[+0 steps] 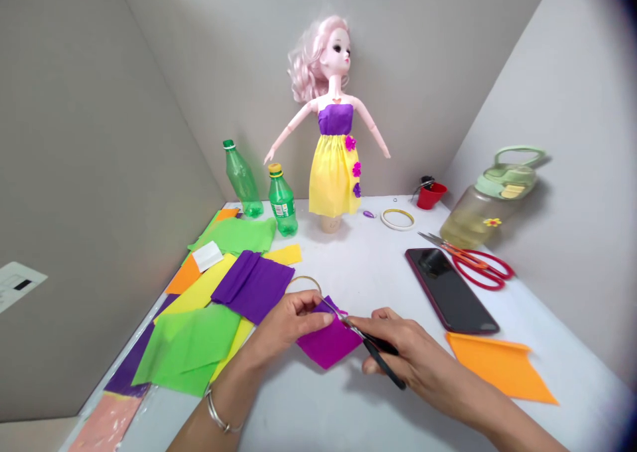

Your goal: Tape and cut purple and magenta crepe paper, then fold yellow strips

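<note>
My left hand (283, 326) pinches the upper left edge of a small magenta crepe paper piece (329, 347), thumb on top. In my right hand (415, 351) is a pair of black-handled scissors (383, 364). Their thin blades point up and left across the paper's upper part, close to my left thumb. Whether the blades are fully closed is hard to make out. Just behind my left fingers lies a thin gold ring (307, 279). To the left is a folded purple crepe paper piece (255, 285).
A doll (334, 173) in a purple and yellow dress stands at the back. Green bottles (283, 203) and crepe sheets (192, 346) occupy the left. On the right are a phone (450, 291), red-handled scissors (480, 266), a water bottle (472, 216) and orange paper (500, 366).
</note>
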Motion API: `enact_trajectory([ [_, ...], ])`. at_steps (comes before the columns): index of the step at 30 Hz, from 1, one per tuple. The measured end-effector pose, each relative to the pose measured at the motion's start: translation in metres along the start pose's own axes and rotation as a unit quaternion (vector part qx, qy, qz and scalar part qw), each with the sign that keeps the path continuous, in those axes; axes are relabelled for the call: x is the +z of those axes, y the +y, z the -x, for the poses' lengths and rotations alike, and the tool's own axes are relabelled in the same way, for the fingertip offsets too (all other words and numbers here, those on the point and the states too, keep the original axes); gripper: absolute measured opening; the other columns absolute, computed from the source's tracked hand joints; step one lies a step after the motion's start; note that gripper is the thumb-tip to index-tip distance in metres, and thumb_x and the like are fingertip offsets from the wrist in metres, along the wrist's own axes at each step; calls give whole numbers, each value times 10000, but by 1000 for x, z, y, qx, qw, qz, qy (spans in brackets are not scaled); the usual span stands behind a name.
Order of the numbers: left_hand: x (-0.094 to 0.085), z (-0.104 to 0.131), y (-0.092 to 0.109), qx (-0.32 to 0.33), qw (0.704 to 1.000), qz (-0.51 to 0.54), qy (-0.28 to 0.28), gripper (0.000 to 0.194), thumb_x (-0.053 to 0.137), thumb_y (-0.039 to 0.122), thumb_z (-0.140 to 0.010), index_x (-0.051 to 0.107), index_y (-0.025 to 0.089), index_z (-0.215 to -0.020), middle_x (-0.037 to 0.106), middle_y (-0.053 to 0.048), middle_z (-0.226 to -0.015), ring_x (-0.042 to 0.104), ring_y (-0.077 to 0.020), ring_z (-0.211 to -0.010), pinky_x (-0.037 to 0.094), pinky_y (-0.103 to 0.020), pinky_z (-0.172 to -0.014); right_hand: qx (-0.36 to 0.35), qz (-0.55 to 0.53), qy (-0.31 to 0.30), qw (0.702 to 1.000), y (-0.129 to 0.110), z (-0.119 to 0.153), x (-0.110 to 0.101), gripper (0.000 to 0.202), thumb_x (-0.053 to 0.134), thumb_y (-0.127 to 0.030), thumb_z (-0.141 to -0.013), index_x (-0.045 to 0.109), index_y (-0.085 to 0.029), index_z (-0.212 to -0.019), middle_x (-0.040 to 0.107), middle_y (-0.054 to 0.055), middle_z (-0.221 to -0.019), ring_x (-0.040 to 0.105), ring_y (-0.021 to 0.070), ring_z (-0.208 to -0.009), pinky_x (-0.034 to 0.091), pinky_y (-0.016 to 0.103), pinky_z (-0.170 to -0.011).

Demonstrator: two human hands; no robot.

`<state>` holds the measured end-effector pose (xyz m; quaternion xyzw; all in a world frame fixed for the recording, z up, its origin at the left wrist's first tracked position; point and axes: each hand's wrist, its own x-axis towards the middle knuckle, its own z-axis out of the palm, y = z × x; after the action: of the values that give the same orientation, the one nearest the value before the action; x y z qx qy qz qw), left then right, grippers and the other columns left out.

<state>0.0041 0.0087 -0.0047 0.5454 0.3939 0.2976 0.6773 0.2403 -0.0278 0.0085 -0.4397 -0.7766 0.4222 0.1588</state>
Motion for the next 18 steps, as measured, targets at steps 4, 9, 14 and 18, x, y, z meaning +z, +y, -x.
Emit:
enact_trajectory([
  [4, -2, 0, -1, 7, 1000, 3, 3, 305, 751, 407, -772, 601, 142, -782, 548, 28, -716, 444, -82, -621, 336, -209, -591, -21, 2, 6, 1000, -1, -2, 2, 238, 553, -247, -944, 657, -308, -1150, 624, 0, -905, 567, 160, -845, 402, 228, -748],
  [9, -4, -1, -1, -1, 1000, 11, -6, 299, 762, 397, -766, 631, 132, -813, 567, 16, -739, 469, -83, -636, 355, -206, -613, 22, -2, 29, 999, 8, -4, 6, 307, 507, -310, -958, 565, -305, -1259, 643, 11, -955, 589, 183, -901, 425, 265, -806],
  [14, -10, 2, 4, 0, 995, 84, 61, 272, 784, 370, -751, 639, 147, -803, 575, 30, -705, 494, -72, -611, 363, -183, -579, 101, 38, 101, 989, 29, -2, 1, 224, 415, -351, -974, 449, -295, -1189, 590, -18, -820, 566, 176, -728, 434, 267, -669],
  [18, -12, 3, 11, 10, 979, 165, 122, 300, 819, 380, -708, 668, 151, -829, 624, 25, -695, 556, -81, -611, 397, -172, -563, 106, 116, 120, 980, 37, 0, -1, 206, 427, -392, -976, 476, -279, -1141, 602, 28, -962, 597, 197, -811, 443, 298, -703],
])
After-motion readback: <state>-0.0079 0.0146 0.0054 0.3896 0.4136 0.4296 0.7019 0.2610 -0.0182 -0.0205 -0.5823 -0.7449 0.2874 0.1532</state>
